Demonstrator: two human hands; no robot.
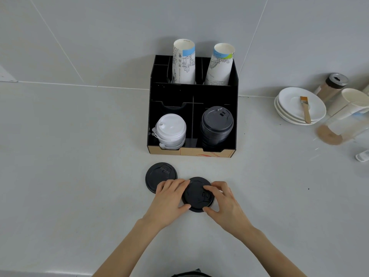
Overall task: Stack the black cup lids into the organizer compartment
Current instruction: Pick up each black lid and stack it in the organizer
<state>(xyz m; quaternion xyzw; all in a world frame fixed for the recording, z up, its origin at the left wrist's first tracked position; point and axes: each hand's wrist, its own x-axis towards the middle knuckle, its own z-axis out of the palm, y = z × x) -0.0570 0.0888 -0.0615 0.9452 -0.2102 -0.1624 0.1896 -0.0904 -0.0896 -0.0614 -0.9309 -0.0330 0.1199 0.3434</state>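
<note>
A black cup lid (196, 194) lies flat on the white counter, gripped from both sides: my left hand (169, 198) on its left rim, my right hand (223, 202) on its right rim and top. A second black lid (159, 173) rests on the counter just left of it, partly under my left fingers. Behind them stands the black organizer (192, 92). Its front right compartment holds a tall stack of black lids (217, 124). The front left compartment holds white lids (170, 130).
Two stacks of printed paper cups (184, 61) stand in the organizer's back slots. At the right are stacked white saucers (299, 106) with a small brush (305, 108), a shaker jar (331, 86), lying cup sleeves (351, 112) and a tiled wall behind.
</note>
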